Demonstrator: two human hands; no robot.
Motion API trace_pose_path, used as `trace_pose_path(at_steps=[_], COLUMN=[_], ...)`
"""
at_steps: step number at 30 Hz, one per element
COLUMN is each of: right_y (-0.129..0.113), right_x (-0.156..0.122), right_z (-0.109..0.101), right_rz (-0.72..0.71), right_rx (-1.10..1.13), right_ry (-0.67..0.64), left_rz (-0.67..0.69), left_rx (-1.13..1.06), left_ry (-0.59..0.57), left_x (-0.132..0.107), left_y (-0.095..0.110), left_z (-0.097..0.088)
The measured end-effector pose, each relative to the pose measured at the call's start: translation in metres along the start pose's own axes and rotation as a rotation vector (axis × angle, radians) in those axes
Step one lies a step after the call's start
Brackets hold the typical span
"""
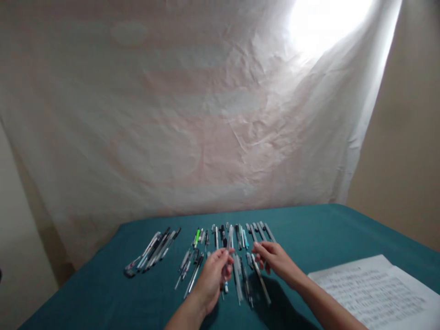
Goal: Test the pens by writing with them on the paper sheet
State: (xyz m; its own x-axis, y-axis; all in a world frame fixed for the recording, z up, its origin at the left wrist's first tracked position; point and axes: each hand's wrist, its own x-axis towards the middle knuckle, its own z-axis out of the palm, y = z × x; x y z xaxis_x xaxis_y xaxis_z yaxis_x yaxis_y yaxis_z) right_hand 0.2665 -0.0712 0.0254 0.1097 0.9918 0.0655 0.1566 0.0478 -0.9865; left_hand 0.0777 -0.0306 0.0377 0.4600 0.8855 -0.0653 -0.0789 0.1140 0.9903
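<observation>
Pinching pen [230, 237] in left hand [215, 271], pointing it forward; hovering to its right with right hand [277, 260], contents unclear.

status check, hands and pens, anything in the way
Left hand gripping a clear pen. Right hand, fingers curled, grip unclear. Loose pens close around both hands; written sheets off to the right.

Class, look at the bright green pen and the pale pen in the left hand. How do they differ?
The green pen is vividly coloured; the pale pen looks whitish and translucent. The green pen lies on the teal cloth, while the pale pen is pinched in the left hand. Both are slim and straight.
</observation>
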Motion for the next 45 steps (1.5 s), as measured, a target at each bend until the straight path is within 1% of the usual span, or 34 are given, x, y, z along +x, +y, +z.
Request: trace_pose_path(at_steps=[2, 4, 7, 9, 11, 13, 15, 18, 20, 22, 24, 28, 31, 33, 37, 41, 45], right_y=[-0.010, -0.014, -0.009, -0.002, 0.005, 0.010, 0.012, 0.014, 0.015, 0.017, 0.019, 0.020, 0.020, 0.019, 0.019, 0.020, 0.021], right_x=[-0.006, -0.011, -0.020, -0.025, -0.031, -0.036, -0.039, -0.039, -0.038, -0.038, -0.040, -0.045, -0.047, -0.047, -0.048, -0.048, -0.048], right_z=[0.008, 0.014, 0.020, 0.024, 0.027, 0.028, 0.026, 0.022, 0.019, 0.019, 0.021, 0.027, 0.028, 0.027, 0.026, 0.028, 0.028], right_rz=[0.004, -0.019, -0.018, 0.021, 0.058, 0.063, 0.032, -0.019, -0.004, 0.036, 0.060, 0.022, 0.009, -0.026, -0.159, -0.171, -0.178], right_rx=[0.193, 0.287, 0.330, 0.335, 0.327, 0.304, 0.276, 0.263, 0.277, 0.294, 0.294, 0.254, 0.227, 0.163, -0.017, -0.098, -0.112], right_ry=[-0.018, -0.023, 0.003, 0.026, 0.037, 0.040, 0.061, 0.155, 0.203, 0.197, 0.163, 0.118, 0.083, 0.102, 0.212, 0.232, 0.235], left_rz=[-0.090, -0.131, -0.165, -0.202, -0.245, -0.270, -0.273, -0.286, -0.320, -0.336, -0.314, -0.246, -0.257, -0.288, -0.349, -0.375, -0.378], left_rx=[-0.167, -0.237, -0.321, -0.372, -0.406, -0.422, -0.424, -0.405, -0.390, -0.388, -0.401, -0.417, -0.404, -0.395, -0.411, -0.389, -0.375], left_ry=[-0.071, -0.112, -0.120, -0.099, -0.086, -0.078, -0.071, -0.096, -0.125, -0.140, -0.146, -0.145, -0.139, -0.154, -0.185, -0.177, -0.157], left_x=[-0.010, -0.016, -0.022, -0.025, -0.027, -0.028, -0.026, -0.023, -0.022, -0.022, -0.023, -0.027, -0.030, -0.033, -0.035, -0.035, -0.034], left_y=[-0.008, -0.019, -0.035, -0.044, -0.048, -0.047, -0.043, -0.040, -0.040, -0.041, -0.042, -0.045, -0.049, -0.051, -0.050, -0.049, -0.050], left_z=[0.026, 0.044, 0.059, 0.065, 0.070, 0.073, 0.076, 0.082, 0.086, 0.088, 0.089, 0.085, 0.083, 0.084, 0.085, 0.084, 0.084])
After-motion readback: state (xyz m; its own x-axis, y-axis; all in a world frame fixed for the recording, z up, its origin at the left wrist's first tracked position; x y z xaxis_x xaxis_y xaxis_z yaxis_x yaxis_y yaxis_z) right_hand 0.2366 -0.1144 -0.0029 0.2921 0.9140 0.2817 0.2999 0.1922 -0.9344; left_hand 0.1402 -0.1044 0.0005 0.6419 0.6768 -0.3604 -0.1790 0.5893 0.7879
